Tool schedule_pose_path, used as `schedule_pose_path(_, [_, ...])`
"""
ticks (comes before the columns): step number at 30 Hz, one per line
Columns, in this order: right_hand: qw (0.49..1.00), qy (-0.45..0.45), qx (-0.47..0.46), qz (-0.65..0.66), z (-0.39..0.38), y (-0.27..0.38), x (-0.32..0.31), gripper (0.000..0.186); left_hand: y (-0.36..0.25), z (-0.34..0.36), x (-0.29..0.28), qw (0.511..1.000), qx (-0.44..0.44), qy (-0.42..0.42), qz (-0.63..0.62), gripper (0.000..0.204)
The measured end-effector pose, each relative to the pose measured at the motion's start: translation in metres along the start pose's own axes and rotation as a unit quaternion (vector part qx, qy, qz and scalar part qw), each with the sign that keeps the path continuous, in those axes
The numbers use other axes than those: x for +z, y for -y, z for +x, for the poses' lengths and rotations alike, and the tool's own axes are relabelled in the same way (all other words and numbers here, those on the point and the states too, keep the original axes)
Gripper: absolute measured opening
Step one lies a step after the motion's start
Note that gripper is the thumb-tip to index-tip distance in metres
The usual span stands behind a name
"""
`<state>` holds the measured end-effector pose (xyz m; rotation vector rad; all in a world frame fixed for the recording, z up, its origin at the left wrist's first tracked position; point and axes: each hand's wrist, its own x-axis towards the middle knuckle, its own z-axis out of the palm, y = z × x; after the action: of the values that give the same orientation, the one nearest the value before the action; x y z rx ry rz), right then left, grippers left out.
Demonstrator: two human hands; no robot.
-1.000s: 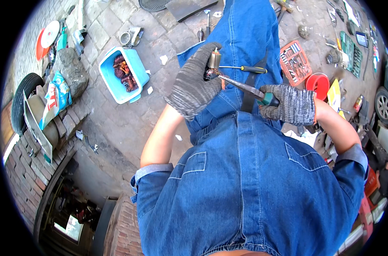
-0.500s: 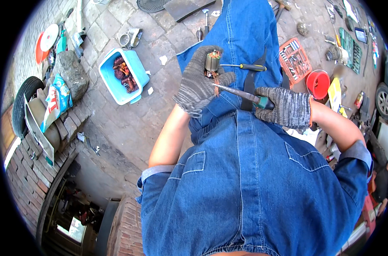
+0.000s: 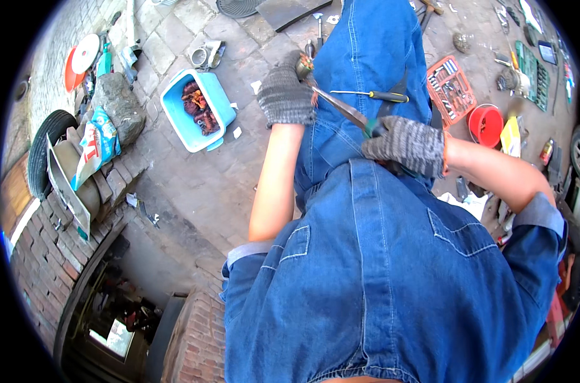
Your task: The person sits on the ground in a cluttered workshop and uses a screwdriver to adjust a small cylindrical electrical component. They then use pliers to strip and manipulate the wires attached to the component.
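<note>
The grey-gloved left hand (image 3: 286, 92) has moved forward and left, its fingers clamped on a small cylindrical metal rotor with copper windings (image 3: 304, 66), whose copper end now tilts up beyond the fingertips; its exact axis is partly hidden. The grey-gloved right hand (image 3: 405, 146), palm down, fingers closed round green-handled tapered steel pliers (image 3: 344, 109), aims them up-left, tips near the left fingers.

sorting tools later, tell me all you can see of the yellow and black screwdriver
The screwdriver has a thin, metal-looking shaft and a yellow-and-black handle. It lies crosswise on the denim-covered leg, shaft pointing left. Neither the left hand nor the right hand touches it. Its tip is too small to make out.
</note>
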<state>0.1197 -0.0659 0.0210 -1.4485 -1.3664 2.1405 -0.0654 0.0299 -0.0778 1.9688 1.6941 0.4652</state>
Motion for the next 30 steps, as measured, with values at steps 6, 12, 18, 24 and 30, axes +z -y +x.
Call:
schedule_pose_path(6, [0.946, 0.022, 0.254, 0.203, 0.032, 0.031, -0.002, 0.023, 0.019, 0.016, -0.010, 0.998, 0.006, -0.028, 0.062, 0.037])
schedule_pose_path(12, [0.925, 0.097, 0.280, 0.236, 0.034, 0.020, -0.007, 0.030, 0.046, 0.006, -0.010, 0.988, 0.122, -0.034, 0.086, 0.036])
schedule_pose_path(18, [0.921, 0.117, 0.303, 0.216, 0.019, 0.029, -0.008, 0.022, 0.060, 0.001, -0.026, 0.965, 0.246, -0.020, 0.092, 0.046])
schedule_pose_path(24, [0.919, 0.117, 0.321, 0.195, 0.023, 0.034, -0.007, 0.021, 0.070, -0.003, -0.023, 0.969, 0.232, 0.005, 0.082, 0.043])
schedule_pose_path(30, [0.922, 0.126, 0.287, 0.229, 0.024, 0.012, -0.006, 0.022, 0.073, -0.004, 0.004, 0.978, 0.189, 0.082, 0.006, 0.035])
